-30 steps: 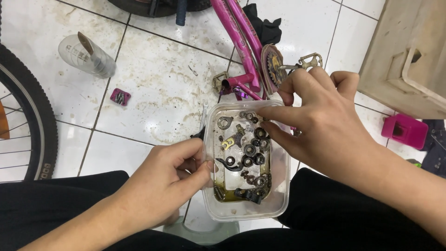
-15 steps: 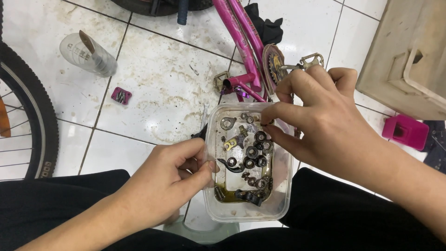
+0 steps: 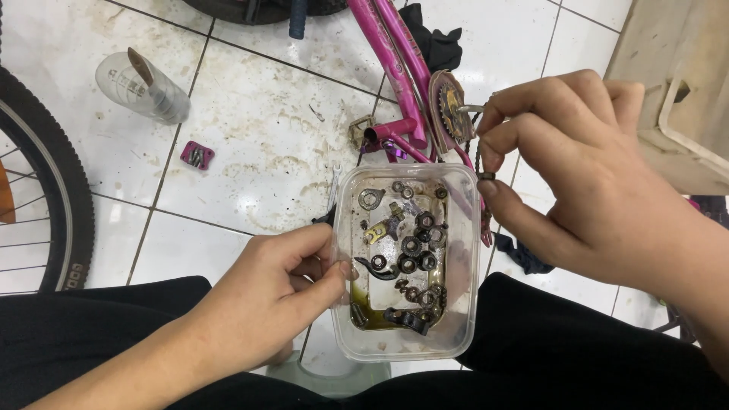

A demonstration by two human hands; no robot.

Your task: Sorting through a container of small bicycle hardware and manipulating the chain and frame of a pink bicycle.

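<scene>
the left hand (image 3: 262, 304) clamps the near left wall of a clear plastic container (image 3: 463, 304), thumb over the rim and fingers outside, holding it above the lap in black trousers (image 3: 577, 357). the tub looks light and thin-walled, likely to flex if squeezed, and a film of yellowish oil (image 3: 364, 313) pools at its near end, so the inside is probably slippery; the dry rim and outer wall seem the safest places to grip. inside lie small dark nuts and washers (image 3: 414, 254), hard, stiff and greasy, best pinched by their edges. the right hand (image 3: 600, 182) hovers just beyond the tub's far right corner, thumb and fingertips drawn together on a small dark ring-shaped nut (image 3: 487, 176). farther off on the stained white tile floor (image 3: 250, 137) lie a pink bicycle frame (image 3: 399, 68) with its chainring (image 3: 448, 114), a clear measuring cup (image 3: 144, 87), and a black tyre (image 3: 53, 190) at left.
</scene>
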